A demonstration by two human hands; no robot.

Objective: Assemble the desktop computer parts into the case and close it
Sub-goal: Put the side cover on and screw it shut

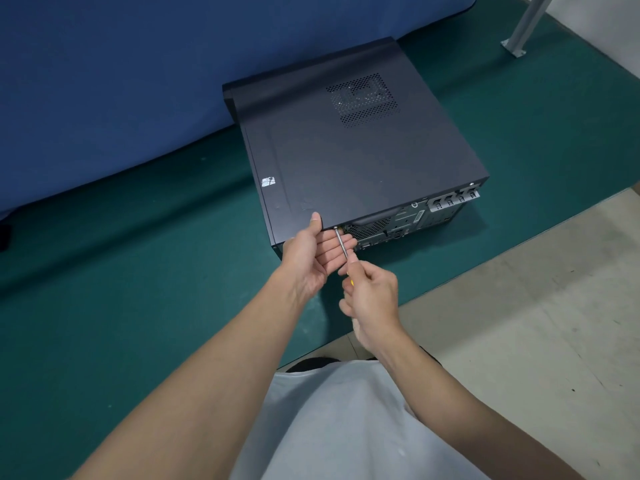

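1. Your left grip [311, 251] is at the near left corner of the case [363, 150]. Green mat [138, 271] lies open to its left and below it.
2. The mat's edge runs just below and right of your right grip [372, 296], with bare floor [519, 306] past it.
3. Beyond both grips, past the case's far end, is a blue cloth [104, 81]. The case's far left corner sits close against it.
4. A grey post [526, 26] stands well away, up and right of your right grip.
5. The case lies flat on the mat directly ahead of your grips. Its side panel is on top, with the vent [363, 100] far from you and the rear ports facing you.
6. A screw [336, 229] sits at the rear's top edge, just right of your left thumb [315, 218].
7. Your left grip is spread. The thumb rests on the panel's near edge and the fingers lie straight along the rear face, behind the screwdriver [342, 242].
8. Your right grip is clamped round the screwdriver's handle, where a bit of yellow shows. The shaft slants up and left across your left fingers, and its tip meets the screw.
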